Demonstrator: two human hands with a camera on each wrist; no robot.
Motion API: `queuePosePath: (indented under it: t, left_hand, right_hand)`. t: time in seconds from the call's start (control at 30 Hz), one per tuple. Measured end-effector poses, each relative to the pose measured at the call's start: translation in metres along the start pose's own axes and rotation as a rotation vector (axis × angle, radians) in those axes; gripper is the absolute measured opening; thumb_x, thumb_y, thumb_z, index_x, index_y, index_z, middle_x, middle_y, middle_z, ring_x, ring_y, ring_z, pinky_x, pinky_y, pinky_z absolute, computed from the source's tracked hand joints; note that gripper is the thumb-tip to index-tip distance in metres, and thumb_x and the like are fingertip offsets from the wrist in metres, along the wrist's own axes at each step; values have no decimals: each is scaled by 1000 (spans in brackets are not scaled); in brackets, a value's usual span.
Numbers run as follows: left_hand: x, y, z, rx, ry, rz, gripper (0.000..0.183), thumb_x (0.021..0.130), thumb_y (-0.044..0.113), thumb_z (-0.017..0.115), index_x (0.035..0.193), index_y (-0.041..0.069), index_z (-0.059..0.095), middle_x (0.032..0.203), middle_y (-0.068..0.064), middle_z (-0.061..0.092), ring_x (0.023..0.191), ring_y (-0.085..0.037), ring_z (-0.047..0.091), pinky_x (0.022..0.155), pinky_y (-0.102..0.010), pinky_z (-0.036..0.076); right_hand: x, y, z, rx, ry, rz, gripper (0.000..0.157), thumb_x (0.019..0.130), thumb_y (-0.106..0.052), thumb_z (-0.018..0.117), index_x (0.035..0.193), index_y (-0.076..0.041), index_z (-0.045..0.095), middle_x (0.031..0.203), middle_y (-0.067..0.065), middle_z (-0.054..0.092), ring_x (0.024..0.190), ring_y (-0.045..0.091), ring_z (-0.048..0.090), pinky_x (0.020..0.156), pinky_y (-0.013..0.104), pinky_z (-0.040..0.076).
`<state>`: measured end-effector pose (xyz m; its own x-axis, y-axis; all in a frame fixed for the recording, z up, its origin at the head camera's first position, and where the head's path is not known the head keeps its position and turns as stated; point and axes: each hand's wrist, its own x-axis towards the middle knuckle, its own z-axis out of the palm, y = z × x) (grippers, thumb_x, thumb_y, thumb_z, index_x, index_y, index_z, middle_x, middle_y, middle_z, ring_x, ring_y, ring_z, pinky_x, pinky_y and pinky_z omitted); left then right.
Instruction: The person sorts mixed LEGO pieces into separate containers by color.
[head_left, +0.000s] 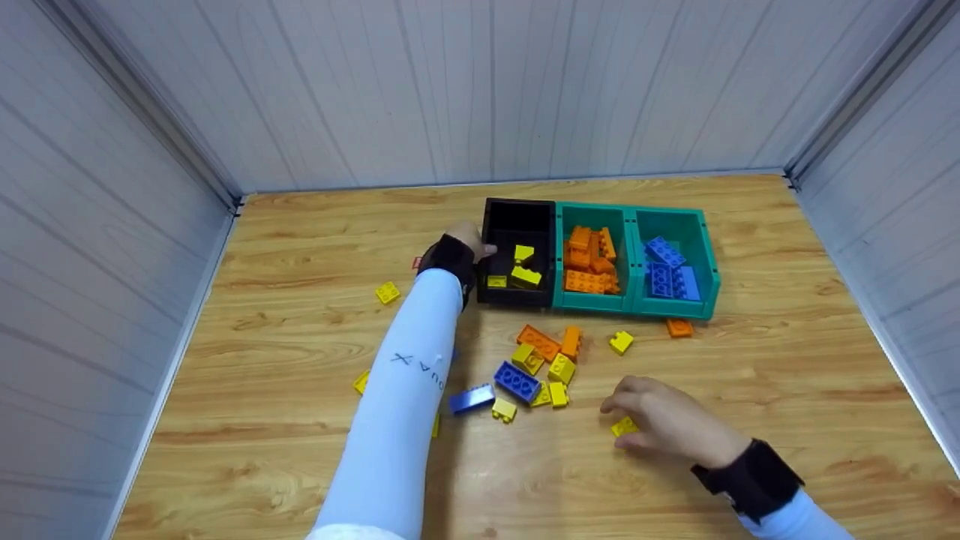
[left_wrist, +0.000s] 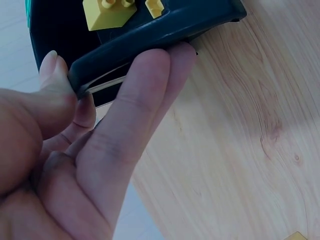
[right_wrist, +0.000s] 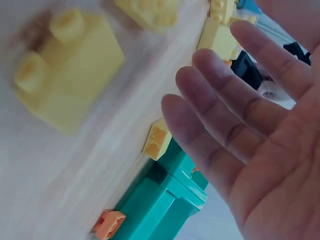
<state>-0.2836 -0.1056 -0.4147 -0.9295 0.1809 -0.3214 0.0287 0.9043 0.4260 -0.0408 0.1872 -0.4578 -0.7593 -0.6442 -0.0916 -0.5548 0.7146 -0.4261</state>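
My left hand (head_left: pixel 466 238) is at the left wall of the black bin (head_left: pixel 517 298), thumb over the rim and fingers along the outside. In the left wrist view the thumb and fingers pinch that rim (left_wrist: pixel 165 37). A few yellow bricks (head_left: pixel 526 277) lie inside. At the right, my right hand (head_left: pixel 667 420) hovers with spread, nearly straight fingers beside a small yellow brick (head_left: pixel 624 427), which shows between thumb and fingers. In the right wrist view the palm and fingers (right_wrist: pixel 215 145) hold nothing, and a two-stud yellow brick (right_wrist: pixel 75 70) is near the camera.
Two green bins adjoin the black one, holding orange bricks (head_left: pixel 589 281) and blue bricks (head_left: pixel 664 251). Yellow, orange and blue bricks (head_left: pixel 517 381) lie scattered in front. One orange brick (head_left: pixel 679 328) sits before the right bin. Pale walls (head_left: pixel 450 90) enclose the wooden table (head_left: pixel 300 315).
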Motion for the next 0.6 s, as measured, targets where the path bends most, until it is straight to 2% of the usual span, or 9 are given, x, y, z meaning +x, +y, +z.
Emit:
queuePosePath:
  t: [0.2, 0.33, 0.43, 0.47, 0.53, 0.6]
  left_hand:
    - [-1, -1, 1, -4, 18, 16, 55, 96, 33, 66, 54, 11, 39, 51, 4, 28, 51, -14, 34, 59, -26, 35]
    - [4, -1, 3, -9, 6, -3, 54, 96, 33, 66, 54, 9, 42, 51, 2, 33, 56, -16, 40, 64, -28, 40]
    - [19, -6, 8, -8, -4, -12, 50, 95, 36, 67, 59, 5, 51, 60, -3, 47, 66, -20, 51, 73, -31, 47]
    - [31, -14, 15, -10, 21, 19, 53, 93, 42, 68, 58, 5, 52, 61, -4, 49, 66, -20, 51, 71, -30, 48]
    - [42, -20, 21, -9, 31, 36, 53, 90, 47, 70, 62, 4, 58, 67, -7, 56, 70, -22, 55, 73, -31, 50]
    - [50, -25, 27, -16, 52, 58, 52, 89, 49, 70, 62, 5, 58, 66, -6, 56, 65, -21, 54, 67, -29, 49]
  right_hand:
    - [-8, -6, 9, 20, -71, 94, 34, 76, -14, 86, 107, -17, 73, 102, -4, 57, 92, 15, 57, 77, 39, 51]
    - [-8, -4, 14, 36, -86, 136, 29, 78, -9, 84, 104, -16, 73, 97, -6, 54, 87, 12, 56, 73, 35, 50]
    - [-6, -2, 16, 35, -77, 129, 28, 78, -8, 83, 104, -15, 72, 96, -6, 54, 86, 12, 56, 72, 35, 51]
    - [-5, -1, 16, 33, -75, 119, 29, 78, -8, 83, 105, -14, 72, 96, -5, 54, 86, 12, 56, 72, 35, 51]
    - [-2, 0, 16, 20, -78, 93, 29, 79, -9, 83, 106, -13, 72, 96, -5, 55, 85, 12, 56, 72, 34, 51]
    - [3, 2, 13, -2, -69, 53, 28, 80, -10, 82, 107, -11, 73, 95, -3, 57, 84, 12, 57, 71, 34, 52]
